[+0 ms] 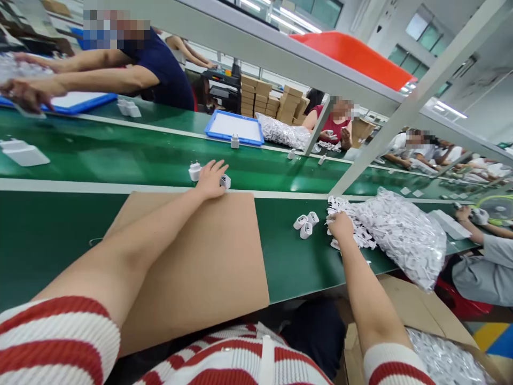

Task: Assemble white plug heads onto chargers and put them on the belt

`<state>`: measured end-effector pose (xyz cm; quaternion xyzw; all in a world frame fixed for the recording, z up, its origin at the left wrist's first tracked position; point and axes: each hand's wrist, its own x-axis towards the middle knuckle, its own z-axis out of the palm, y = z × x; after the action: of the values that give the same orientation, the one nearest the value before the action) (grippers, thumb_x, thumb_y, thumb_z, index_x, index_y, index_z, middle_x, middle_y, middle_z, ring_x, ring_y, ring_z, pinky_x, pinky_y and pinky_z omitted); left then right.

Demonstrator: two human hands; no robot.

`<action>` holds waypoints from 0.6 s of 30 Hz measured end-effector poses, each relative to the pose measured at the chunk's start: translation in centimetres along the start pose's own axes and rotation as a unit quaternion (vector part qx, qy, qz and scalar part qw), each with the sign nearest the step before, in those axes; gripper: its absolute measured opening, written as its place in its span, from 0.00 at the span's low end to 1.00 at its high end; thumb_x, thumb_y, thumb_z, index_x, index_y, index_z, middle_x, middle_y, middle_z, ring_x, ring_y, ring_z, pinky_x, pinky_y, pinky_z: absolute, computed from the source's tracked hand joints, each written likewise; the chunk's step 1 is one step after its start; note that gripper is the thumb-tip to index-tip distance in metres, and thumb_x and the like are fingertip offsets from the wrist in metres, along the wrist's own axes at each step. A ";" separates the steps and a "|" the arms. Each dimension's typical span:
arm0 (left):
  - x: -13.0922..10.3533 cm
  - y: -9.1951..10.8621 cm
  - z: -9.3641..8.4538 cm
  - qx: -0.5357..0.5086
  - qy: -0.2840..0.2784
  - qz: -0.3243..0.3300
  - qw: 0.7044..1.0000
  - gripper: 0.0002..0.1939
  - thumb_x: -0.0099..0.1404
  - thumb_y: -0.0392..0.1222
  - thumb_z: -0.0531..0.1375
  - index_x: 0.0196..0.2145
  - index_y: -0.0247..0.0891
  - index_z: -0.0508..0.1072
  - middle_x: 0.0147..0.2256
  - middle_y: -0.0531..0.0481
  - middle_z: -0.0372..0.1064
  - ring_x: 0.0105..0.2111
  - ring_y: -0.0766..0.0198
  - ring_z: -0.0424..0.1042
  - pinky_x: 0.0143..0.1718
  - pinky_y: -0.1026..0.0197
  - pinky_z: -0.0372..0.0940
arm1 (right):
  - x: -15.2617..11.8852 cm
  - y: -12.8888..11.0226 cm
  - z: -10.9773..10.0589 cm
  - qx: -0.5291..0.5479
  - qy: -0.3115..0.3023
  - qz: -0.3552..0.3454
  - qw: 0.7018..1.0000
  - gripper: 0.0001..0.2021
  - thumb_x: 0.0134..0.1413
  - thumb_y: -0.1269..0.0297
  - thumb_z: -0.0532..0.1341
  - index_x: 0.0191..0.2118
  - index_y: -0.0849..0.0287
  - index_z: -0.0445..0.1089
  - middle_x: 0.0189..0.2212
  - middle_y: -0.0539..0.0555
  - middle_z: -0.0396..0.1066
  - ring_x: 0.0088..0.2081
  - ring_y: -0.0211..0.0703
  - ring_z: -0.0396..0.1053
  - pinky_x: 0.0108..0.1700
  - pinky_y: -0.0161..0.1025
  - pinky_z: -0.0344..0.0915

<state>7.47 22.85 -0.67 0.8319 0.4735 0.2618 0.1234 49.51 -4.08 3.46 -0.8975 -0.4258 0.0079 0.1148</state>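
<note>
Plainly, the left hand (pixel 211 179) spreads wide beside a white, two-pinned plug (pixel 195 172).

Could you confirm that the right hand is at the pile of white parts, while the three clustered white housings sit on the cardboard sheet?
The white housings are not on the cardboard sheet: the head view shows them on the green tabletop, between sheet and pile. The right hand is indeed at the pile.
</note>
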 end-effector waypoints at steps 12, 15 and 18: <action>-6.6 7.0 -0.5 -0.128 -0.061 0.034 0.989 0.21 0.64 0.55 0.60 0.49 0.39 0.75 0.50 0.41 0.74 0.51 0.47 0.72 0.55 0.50 0.67 | -3.5 -2.8 -1.5 0.511 -0.025 -0.049 0.858 0.15 0.49 0.63 0.65 0.45 0.56 0.76 0.42 0.54 0.78 0.47 0.49 0.75 0.52 0.47 0.73; -11.4 9.7 0.1 -0.197 -0.113 0.037 0.973 0.23 0.66 0.58 0.59 0.50 0.40 0.75 0.48 0.42 0.76 0.46 0.49 0.74 0.51 0.49 0.69 | -5.1 -6.2 -1.6 0.727 -0.174 -0.069 0.661 0.17 0.44 0.65 0.72 0.43 0.53 0.76 0.42 0.52 0.79 0.46 0.46 0.77 0.55 0.44 0.75; -14.2 10.6 1.2 -0.220 -0.128 0.053 0.966 0.19 0.68 0.56 0.58 0.46 0.41 0.76 0.46 0.43 0.77 0.45 0.49 0.74 0.49 0.49 0.69 | -6.2 -10.0 -1.0 0.763 -0.268 -0.060 0.586 0.16 0.45 0.68 0.73 0.42 0.52 0.75 0.41 0.49 0.79 0.45 0.43 0.78 0.55 0.42 0.76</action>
<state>9.92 5.25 -1.34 0.8345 0.3398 0.2573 0.3493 38.09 -2.90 6.09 -0.4104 -0.3277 0.5631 0.6380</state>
